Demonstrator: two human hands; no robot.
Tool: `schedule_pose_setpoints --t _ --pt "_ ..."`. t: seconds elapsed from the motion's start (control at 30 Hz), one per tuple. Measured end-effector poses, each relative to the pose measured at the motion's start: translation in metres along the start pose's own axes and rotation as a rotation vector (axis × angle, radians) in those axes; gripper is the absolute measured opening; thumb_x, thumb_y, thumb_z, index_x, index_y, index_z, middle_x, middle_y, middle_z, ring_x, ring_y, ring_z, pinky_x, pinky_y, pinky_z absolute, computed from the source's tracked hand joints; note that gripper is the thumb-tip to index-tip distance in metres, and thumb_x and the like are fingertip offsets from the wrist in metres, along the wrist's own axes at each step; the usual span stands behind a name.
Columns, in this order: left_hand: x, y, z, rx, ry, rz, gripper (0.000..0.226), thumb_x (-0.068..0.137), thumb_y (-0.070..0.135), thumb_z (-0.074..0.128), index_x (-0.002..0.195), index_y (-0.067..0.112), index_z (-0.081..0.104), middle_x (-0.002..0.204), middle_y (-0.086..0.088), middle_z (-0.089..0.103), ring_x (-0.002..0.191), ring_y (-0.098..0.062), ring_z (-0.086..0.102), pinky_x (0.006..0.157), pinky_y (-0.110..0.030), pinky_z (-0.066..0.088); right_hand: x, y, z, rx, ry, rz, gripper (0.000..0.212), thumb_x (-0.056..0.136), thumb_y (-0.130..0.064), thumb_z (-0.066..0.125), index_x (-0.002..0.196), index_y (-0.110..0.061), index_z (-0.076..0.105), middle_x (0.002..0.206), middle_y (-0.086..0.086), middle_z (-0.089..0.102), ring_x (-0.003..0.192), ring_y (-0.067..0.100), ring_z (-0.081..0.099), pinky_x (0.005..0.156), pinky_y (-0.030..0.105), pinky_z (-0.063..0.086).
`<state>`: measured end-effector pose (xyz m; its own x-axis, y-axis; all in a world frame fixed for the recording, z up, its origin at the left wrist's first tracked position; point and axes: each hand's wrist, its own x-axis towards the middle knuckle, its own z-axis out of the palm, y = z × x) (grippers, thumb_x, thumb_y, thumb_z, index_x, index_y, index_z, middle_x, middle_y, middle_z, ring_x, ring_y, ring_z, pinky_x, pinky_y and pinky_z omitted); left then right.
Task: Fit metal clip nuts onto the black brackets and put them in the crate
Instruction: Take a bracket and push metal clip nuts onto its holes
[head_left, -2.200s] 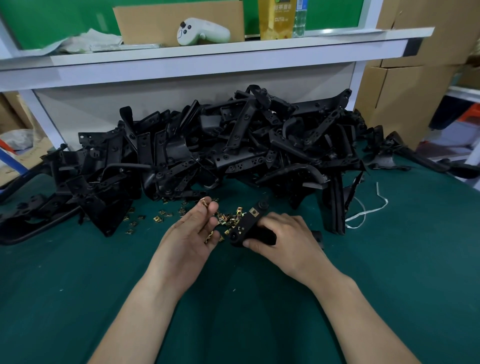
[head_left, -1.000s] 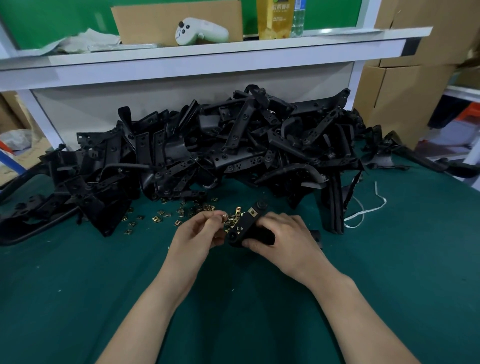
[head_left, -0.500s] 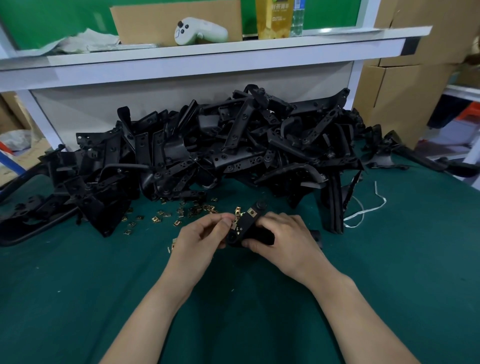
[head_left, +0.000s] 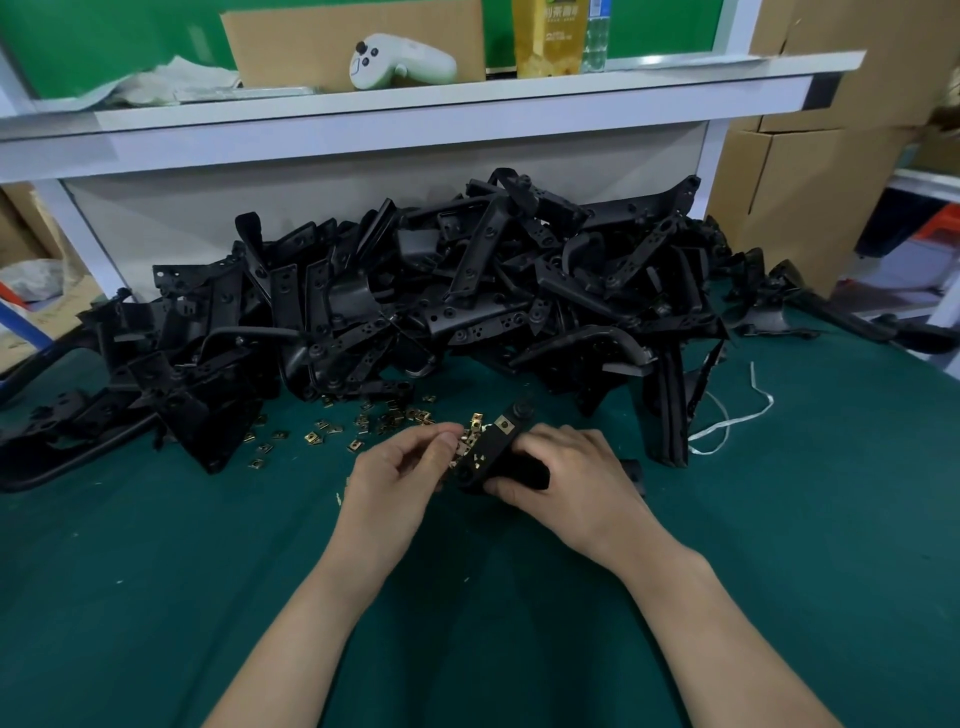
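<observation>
My right hand (head_left: 566, 478) grips a black bracket (head_left: 493, 452) on the green table, near the middle. One brass clip nut (head_left: 505, 424) sits on the bracket's far end. My left hand (head_left: 400, 473) pinches another small clip nut (head_left: 462, 447) against the bracket's left edge. Several loose brass clip nuts (head_left: 322, 434) lie scattered on the mat just beyond my hands. A big heap of black brackets (head_left: 441, 291) fills the back of the table. No crate is in view.
The green table mat (head_left: 156, 597) spreads around my arms. A white strap (head_left: 737, 421) lies right of the heap. A white shelf (head_left: 415, 114) above carries a game controller (head_left: 400, 60), cardboard and a bottle. Cardboard boxes (head_left: 810, 171) stand at the right.
My left hand picked a clip nut from the loose pile and brought it right, to the bracket's edge. My right hand kept the bracket in place.
</observation>
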<state>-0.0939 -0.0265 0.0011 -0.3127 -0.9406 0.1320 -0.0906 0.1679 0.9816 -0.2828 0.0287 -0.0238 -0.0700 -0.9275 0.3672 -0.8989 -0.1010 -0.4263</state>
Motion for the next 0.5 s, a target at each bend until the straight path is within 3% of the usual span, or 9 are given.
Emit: schedule_pose_setpoints --t 0.3,0.5 --pt "-0.0020 0.0000 0.0025 -0.013 -0.026 0.000 0.013 0.097 0.024 0.065 0.104 0.029 0.075 0.092 0.014 0.076 0.077 0.005 0.066 0.070 -0.011 0.052 0.0002 -0.0010 -0.0004 -0.001 -0.003 0.000 0.042 0.090 -0.065 0.054 0.113 -0.031 0.064 0.113 -0.019 0.061 0.103 0.006 0.050 0.097 0.027 0.028" --pt "-0.0028 -0.0029 0.0058 -0.013 -0.002 -0.009 0.009 0.096 0.029 0.066 0.094 0.026 0.074 0.088 0.007 0.075 0.074 0.001 0.064 0.070 -0.014 0.054 -0.0003 -0.0015 0.0000 0.005 0.012 0.002 0.042 0.089 -0.064 0.057 0.113 -0.030 0.065 0.113 -0.018 0.063 0.103 0.007 0.051 0.099 0.029 0.030"
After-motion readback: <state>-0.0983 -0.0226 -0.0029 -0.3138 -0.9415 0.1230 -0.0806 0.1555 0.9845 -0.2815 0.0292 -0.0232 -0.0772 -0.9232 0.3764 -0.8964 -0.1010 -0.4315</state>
